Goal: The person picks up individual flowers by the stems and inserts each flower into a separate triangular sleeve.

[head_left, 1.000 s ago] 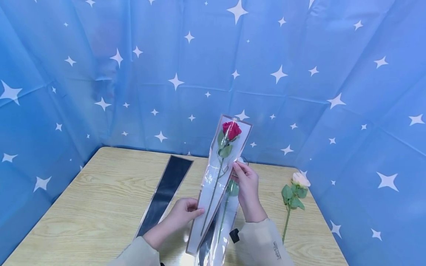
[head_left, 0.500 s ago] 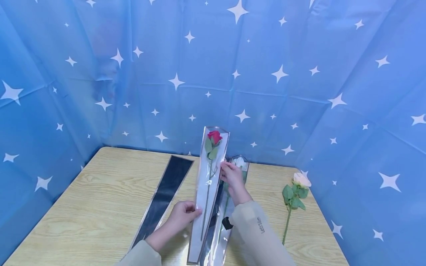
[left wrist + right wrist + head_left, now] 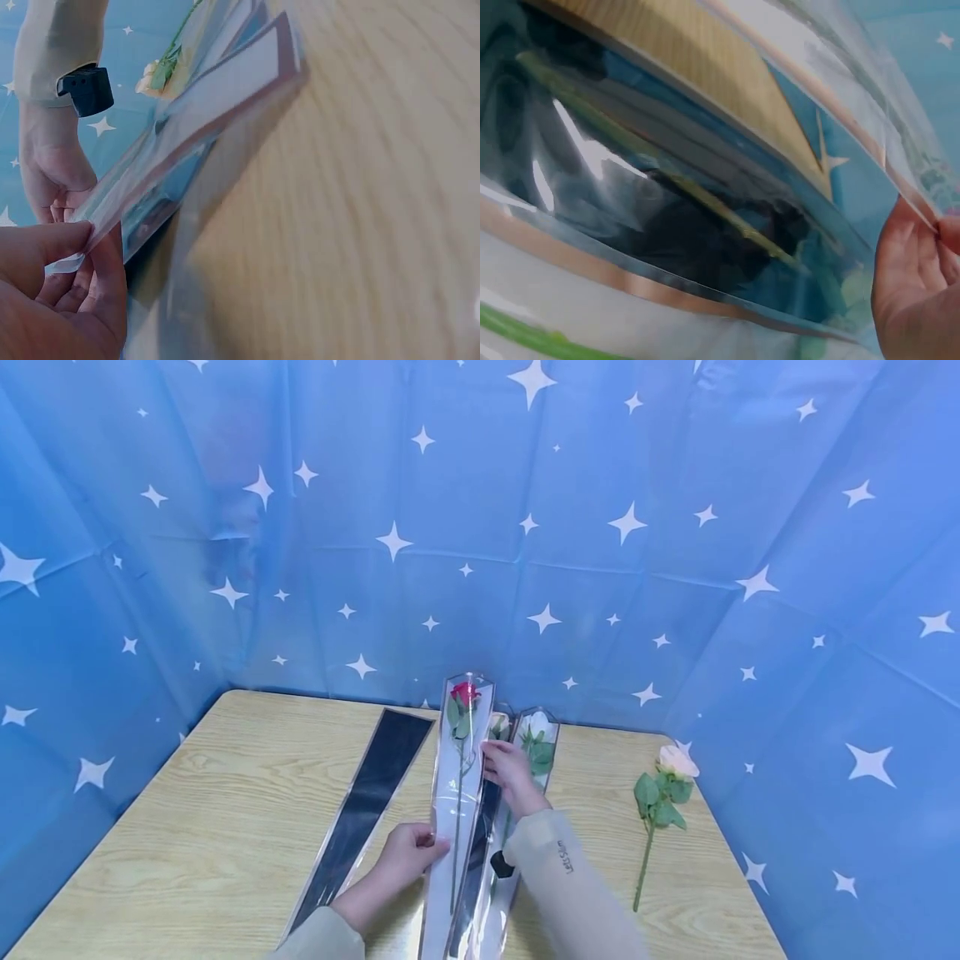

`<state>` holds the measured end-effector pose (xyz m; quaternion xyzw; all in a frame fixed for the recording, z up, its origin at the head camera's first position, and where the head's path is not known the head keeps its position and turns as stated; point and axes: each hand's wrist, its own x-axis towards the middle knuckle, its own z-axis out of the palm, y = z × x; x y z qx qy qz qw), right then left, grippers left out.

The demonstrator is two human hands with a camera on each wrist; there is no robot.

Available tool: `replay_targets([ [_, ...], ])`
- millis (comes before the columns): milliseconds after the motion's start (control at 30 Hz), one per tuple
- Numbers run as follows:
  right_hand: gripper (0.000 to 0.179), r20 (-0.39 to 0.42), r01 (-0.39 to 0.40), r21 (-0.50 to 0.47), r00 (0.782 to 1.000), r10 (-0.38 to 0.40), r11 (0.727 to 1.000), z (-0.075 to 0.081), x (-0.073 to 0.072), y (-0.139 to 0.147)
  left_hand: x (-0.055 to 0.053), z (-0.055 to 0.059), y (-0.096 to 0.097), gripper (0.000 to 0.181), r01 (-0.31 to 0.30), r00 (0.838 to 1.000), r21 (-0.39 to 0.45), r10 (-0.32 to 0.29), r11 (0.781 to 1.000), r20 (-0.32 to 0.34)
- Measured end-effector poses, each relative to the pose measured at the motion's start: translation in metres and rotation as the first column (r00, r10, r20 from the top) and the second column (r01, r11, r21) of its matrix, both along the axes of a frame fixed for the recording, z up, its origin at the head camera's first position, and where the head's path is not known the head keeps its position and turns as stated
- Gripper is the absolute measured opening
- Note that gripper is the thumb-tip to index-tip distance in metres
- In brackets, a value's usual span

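Observation:
Both hands hold a long clear flower sleeve [image 3: 446, 785] with a white back and a dark border; inside lies a single red rose [image 3: 465, 694]. My left hand [image 3: 408, 856] pinches its left edge low down, thumb on top. Higher up, my right hand [image 3: 513, 772] pinches the right edge between thumb and fingers, as the right wrist view also shows. Beneath and to the right lies a black-backed sleeve [image 3: 474, 868] with a pale rose [image 3: 499, 725], partly hidden. Beside that is a white-backed sleeve with a white rose [image 3: 537, 727], partly covered by my right arm.
A flat black sleeve [image 3: 367, 802] lies slantwise on the wooden table [image 3: 225, 793], left of my hands. At the right lies a loose pale pink rose [image 3: 677, 762] with green leaves. A blue curtain [image 3: 480, 485] with white stars stands behind the table.
The sleeve with the red rose has moved left and down towards the table, turning more upright in the view. My right hand has gone left with it, uncovering the white rose's head.

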<state>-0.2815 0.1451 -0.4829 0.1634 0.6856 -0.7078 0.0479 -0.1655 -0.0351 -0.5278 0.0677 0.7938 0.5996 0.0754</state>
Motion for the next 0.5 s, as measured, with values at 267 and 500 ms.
replay_targets([
  [267,0.032,-0.013,-0.049,0.085,0.999,0.051,0.995,-0.01,0.001,-0.005,-0.001,-0.007,-0.004,0.015,-0.039,0.998,-0.109,0.034,0.993,-0.05],
  [500,0.04,-0.028,-0.077,0.172,0.996,0.083,0.982,-0.018,0.001,-0.009,-0.002,-0.01,-0.008,0.023,-0.047,0.999,-0.128,0.048,0.991,0.002],
])
